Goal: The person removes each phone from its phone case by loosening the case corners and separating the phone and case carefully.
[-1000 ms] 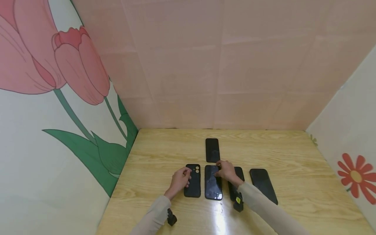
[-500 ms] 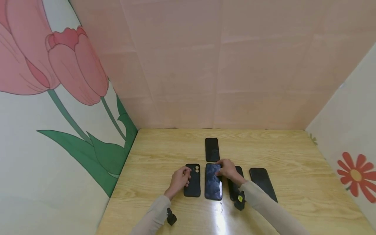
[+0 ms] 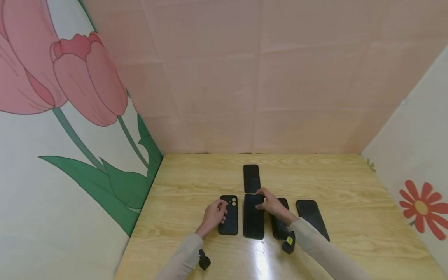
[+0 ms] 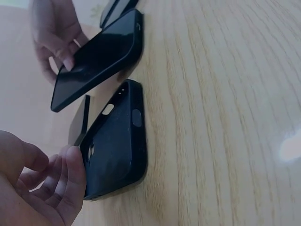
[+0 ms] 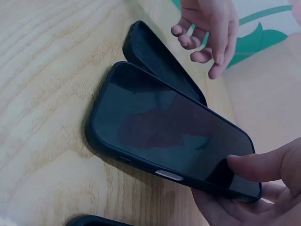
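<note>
My right hand (image 3: 274,205) pinches the far end of a black-rimmed phone (image 3: 253,223), thumb on the dark screen and fingers underneath. In the right wrist view the phone (image 5: 164,125) tilts, its gripped end off the table. Just left of it lies an empty black phone case (image 3: 229,225), hollow side up, with camera holes at the far end. Beside that case my left hand (image 3: 212,214) hovers with loosely bent fingers, holding nothing. In the left wrist view its fingertips come close to the case (image 4: 115,146); contact is hard to tell.
A dark phone-shaped slab (image 3: 251,179) lies behind the held phone. Another (image 3: 277,227) lies partly beneath my right forearm, and one more (image 3: 312,217) lies farther right. The wooden table (image 3: 196,171) meets a pink back wall (image 3: 210,136) and flower-painted side walls.
The phone's far end has risen slightly in my right hand, and the reflections on its screen have gone dark. My left hand stays about where it was.
</note>
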{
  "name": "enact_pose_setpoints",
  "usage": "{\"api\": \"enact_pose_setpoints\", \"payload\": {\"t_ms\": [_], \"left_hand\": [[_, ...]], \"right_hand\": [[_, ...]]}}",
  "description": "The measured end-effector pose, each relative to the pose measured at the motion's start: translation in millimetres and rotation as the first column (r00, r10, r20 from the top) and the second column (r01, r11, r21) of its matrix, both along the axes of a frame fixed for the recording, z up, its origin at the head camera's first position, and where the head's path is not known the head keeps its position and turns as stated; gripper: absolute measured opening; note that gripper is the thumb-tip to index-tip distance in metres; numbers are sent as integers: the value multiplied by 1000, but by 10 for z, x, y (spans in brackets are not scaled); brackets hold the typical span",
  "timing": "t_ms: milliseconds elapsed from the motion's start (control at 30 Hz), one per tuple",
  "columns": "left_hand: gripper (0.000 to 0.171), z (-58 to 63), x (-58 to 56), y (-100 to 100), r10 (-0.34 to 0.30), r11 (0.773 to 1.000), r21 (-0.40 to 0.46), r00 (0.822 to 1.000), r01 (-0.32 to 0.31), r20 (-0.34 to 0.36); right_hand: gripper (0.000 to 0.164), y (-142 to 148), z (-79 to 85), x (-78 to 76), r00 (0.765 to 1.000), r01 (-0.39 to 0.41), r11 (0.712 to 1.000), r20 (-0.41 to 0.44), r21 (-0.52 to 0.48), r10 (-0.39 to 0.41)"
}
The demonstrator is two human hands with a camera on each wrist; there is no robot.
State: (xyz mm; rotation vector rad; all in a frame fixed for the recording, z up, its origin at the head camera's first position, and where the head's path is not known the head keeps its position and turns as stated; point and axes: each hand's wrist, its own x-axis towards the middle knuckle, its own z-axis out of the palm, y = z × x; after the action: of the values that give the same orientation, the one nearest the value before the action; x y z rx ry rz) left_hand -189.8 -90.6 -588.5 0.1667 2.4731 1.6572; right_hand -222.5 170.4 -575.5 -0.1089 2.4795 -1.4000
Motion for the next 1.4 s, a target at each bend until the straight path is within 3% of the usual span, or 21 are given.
{"api": "enact_pose_setpoints", "payload": {"t_ms": [200, 667, 933, 1200, 1400], "left_hand": [[24, -3, 14, 11, -6, 1000, 3, 1000, 6, -10], [24, -38, 33, 5, -9, 1000, -5, 1000, 10, 10], [24, -49, 37, 0, -7, 1000, -8, 1000, 7, 5], [25, -63, 12, 11, -13, 1000, 3, 1000, 12, 20], [25, -50, 13, 38, -26, 999, 29, 1000, 25, 11]], "right_hand": [[21, 52, 16, 37, 1000, 3, 999, 1, -39, -3], [25, 7, 100, 111, 989, 120, 986, 95, -114, -110], [25, -27, 122, 137, 990, 135, 986, 57, -99, -130], [26, -110, 238, 156, 989, 143, 981, 47, -128, -139], [24, -147, 311, 196, 991, 129, 982, -6, -141, -132]]}}
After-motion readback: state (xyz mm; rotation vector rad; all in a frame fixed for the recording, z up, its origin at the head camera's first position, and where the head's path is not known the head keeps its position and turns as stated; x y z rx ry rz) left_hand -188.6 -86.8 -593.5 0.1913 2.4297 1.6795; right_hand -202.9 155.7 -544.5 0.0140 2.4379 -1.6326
